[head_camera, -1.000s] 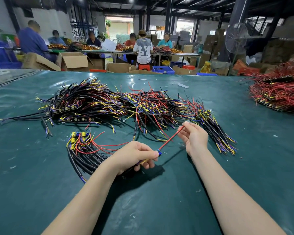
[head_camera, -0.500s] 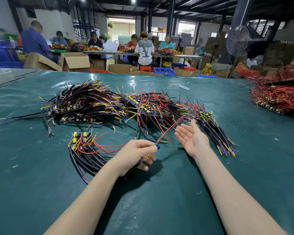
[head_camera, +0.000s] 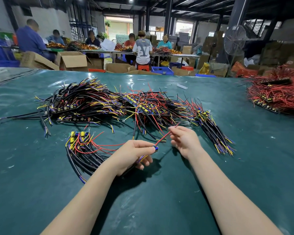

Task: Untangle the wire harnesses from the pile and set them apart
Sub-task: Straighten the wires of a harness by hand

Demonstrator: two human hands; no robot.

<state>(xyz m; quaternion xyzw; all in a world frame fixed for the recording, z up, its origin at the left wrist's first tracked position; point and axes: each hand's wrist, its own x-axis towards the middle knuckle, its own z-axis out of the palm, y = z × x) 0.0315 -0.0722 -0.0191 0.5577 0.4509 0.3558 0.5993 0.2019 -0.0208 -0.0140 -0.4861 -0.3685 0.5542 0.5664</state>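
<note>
Head view:
- The left hand is in front of the pile, on its near side. Thumb and forefinger pinch the blue end of the held harness, and the other fingers curl under it.
- The right hand is also on the near side of the pile, toward its right end. Its fingertips pinch the red wire close to the free tip.
- The red wire runs nearly taut between the two hands, just clear of the pile's near fringe.
- Risk: a harder pull apart loads the thin wire where it joins the blue end, and it could tear out or kink there.
- Risk: the tip past the right fingers points back at the pile. It may hook a loose lead and drag neighbours along.
- Risk: the harness's dark tail passes under the left palm toward the sorted bundle, left of and nearer than the pile. If it sweeps that way, it could tangle with the bundle again.
- Risk: another sheaf lies off the pile's right end, near the right hand, and an elbow or wrist could scatter it.
- Hidden: most of the held harness is under the left palm, so its length and plug are not readable.
- Hidden: the right thumb is behind the fingers.
- Unclear: whether the wire tip touches the pile's leads.
- Unclear: how many harnesses are in the pile, since the leads overlap too densely.
- Cut off: the red heap, far right of the pile, runs out of frame.
</note>
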